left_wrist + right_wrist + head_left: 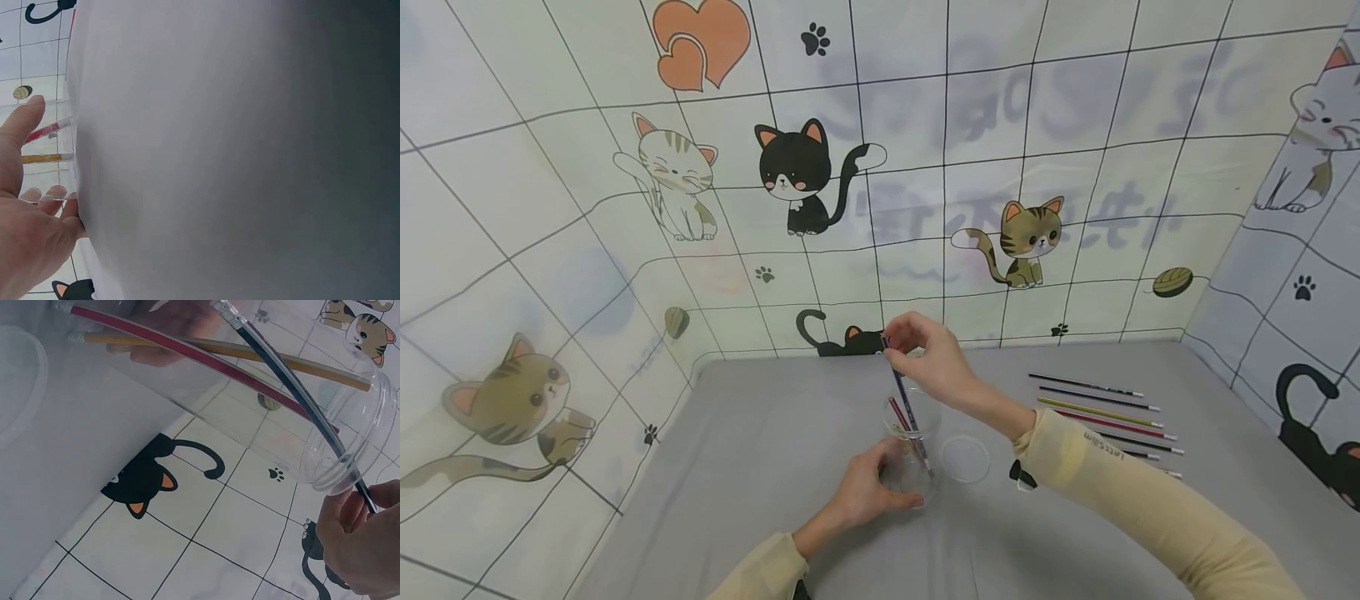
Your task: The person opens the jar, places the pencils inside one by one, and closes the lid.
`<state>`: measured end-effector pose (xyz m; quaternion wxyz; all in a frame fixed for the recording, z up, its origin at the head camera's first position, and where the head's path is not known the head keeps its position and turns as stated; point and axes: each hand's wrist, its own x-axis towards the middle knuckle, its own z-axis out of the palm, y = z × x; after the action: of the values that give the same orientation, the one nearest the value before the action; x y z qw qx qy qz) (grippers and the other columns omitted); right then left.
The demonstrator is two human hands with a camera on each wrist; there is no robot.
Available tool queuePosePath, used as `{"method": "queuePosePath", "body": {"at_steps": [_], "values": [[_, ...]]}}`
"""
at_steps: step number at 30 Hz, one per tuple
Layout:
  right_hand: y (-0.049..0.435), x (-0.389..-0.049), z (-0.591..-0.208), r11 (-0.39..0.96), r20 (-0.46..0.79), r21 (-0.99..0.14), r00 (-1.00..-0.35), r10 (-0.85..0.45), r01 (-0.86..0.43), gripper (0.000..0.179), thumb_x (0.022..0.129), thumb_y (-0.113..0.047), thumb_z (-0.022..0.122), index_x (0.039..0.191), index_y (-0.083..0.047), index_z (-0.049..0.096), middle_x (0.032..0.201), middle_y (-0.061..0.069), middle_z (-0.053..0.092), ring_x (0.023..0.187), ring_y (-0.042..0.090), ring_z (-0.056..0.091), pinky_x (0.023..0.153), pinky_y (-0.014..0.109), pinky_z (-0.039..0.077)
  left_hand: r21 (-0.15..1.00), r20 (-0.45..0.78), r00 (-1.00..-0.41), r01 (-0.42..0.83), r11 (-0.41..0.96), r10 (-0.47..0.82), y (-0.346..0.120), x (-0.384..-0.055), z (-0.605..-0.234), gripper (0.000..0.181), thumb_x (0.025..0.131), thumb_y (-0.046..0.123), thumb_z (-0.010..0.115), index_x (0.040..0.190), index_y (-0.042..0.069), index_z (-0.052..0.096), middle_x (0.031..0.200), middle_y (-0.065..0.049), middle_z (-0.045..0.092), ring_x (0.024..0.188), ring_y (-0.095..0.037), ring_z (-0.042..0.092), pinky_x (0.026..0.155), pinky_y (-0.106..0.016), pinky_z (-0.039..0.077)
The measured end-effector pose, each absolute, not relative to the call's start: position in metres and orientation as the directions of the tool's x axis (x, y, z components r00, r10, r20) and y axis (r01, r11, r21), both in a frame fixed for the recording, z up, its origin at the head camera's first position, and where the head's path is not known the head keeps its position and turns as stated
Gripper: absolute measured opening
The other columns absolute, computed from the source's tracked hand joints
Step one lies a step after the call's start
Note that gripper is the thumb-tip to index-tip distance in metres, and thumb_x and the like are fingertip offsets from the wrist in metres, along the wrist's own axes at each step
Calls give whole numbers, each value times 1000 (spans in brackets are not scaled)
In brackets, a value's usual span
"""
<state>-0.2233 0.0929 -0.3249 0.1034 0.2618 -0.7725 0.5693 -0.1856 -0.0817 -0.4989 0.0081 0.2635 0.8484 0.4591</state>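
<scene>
My left hand point(863, 487) grips the lower part of a clear plastic jar point(904, 477), thumb on one side and fingers round the other. A red pencil point(187, 353) and a yellow pencil point(137, 340) lean inside it, eraser ends down. Above the jar's mouth, my right hand point(936, 354) pinches a dark blue pencil point(290, 381) near its upper end. That pencil slants down through the mouth, its eraser end inside the jar. In the left wrist view the left hand point(31, 231) is seen round the jar, with red and yellow pencils showing through the wall.
A clear round lid point(966, 459) lies on the grey tabletop point(760, 450) just right of the jar. Farther right, several pencils lie in a row, among them a yellow one point(1097, 412) and a red one point(1127, 427). A cat-print cloth point(917, 192) hangs behind.
</scene>
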Motion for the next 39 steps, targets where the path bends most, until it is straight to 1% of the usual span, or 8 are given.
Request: {"method": "queuePosePath", "body": {"at_steps": [4,11,16,20,23,29,35,39], "values": [[92,-222,-329,238,451,-817,-839,-303,-525,18,91,1,67,109,-2,63,91,6,65,81,21,62,65,29,53,786,227,-862,437,437,453,-82,-185,-499,67,71,29,93,127,15,59,109,-4,65,100,-18,61,92,-38,53],[92,-218,-334,236,444,-813,-828,-342,-533,17,91,0,66,107,-4,62,89,3,63,80,20,62,63,32,56,778,258,-851,464,424,458,-82,-186,-499,66,70,26,93,125,11,60,108,-5,65,100,-20,61,91,-39,53],[92,-215,-334,252,423,-813,-830,-363,-525,17,91,0,67,105,-7,63,91,3,63,81,20,63,67,32,55,783,246,-855,453,426,457,-82,-186,-499,66,70,27,93,125,11,60,108,-3,66,100,-17,61,91,-37,53],[92,-213,-333,263,424,-801,-820,-386,-538,15,91,-1,68,105,-7,63,93,3,64,81,19,62,70,32,54,785,230,-860,441,436,456,-82,-186,-498,63,70,27,93,122,12,60,105,0,65,97,-13,59,91,-36,53],[93,-213,-334,262,427,-793,-808,-405,-550,13,92,-2,68,104,-5,64,93,3,65,79,19,62,69,31,53,787,221,-861,434,438,457,-82,-186,-498,63,70,28,93,122,13,60,105,1,64,97,-12,59,91,-36,53],[93,-213,-335,260,409,-799,-807,-425,-542,9,93,-4,67,101,-6,66,88,1,66,75,18,62,67,28,52,798,212,-865,422,429,455,-82,-185,-497,65,70,28,93,125,14,59,108,-1,65,100,-16,60,92,-37,52],[90,-212,-335,270,386,-807,-816,-431,-525,5,93,-5,67,98,-7,67,86,-1,66,74,17,62,66,28,52,803,229,-860,432,411,456,-83,-185,-497,65,70,27,93,124,11,60,110,-6,66,102,-23,61,93,-40,52],[90,-212,-335,268,384,-808,-814,-436,-525,5,93,-5,67,98,-6,67,85,0,66,73,17,61,66,28,52,806,225,-861,427,410,456,-83,-185,-497,65,71,28,93,123,10,60,109,-6,66,101,-23,61,93,-40,52]]}}
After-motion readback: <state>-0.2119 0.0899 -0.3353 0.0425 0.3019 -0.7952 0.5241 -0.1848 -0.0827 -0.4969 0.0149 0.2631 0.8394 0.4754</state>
